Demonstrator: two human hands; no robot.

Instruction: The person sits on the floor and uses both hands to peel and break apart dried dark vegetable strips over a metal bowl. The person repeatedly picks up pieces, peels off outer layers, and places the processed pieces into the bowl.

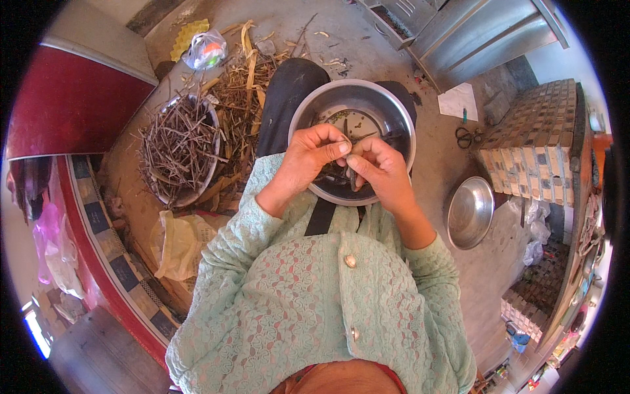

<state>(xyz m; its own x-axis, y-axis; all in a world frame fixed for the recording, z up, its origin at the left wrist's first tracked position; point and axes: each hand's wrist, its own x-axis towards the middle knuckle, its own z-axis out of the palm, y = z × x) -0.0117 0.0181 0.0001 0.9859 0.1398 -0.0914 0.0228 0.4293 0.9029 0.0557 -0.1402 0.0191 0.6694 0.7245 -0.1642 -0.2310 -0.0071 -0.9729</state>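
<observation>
A wide steel basin (321, 105) rests on my lap, with small greenish seeds (357, 125) and several dark, thin dry pods (348, 122) at its bottom. Over its near half, my left hand (308, 156) and my right hand (382, 174) meet, thumbs and forefingers pinched together. Between their fingertips is a thin brownish dry pod, mostly covered by the fingers. My right hand's lower fingers curl round one or more dark pods (354, 180). The near part of the basin's inside is hidden by my hands.
Left of my knee stands a basin heaped with thin brown twig-like pieces (177, 148), beside strewn dry stalks and husks (239, 98). Right on the floor are an empty metal bowl (471, 213), scissors (467, 136) and white paper (457, 102). A brick-patterned stove (531, 144) stands beyond.
</observation>
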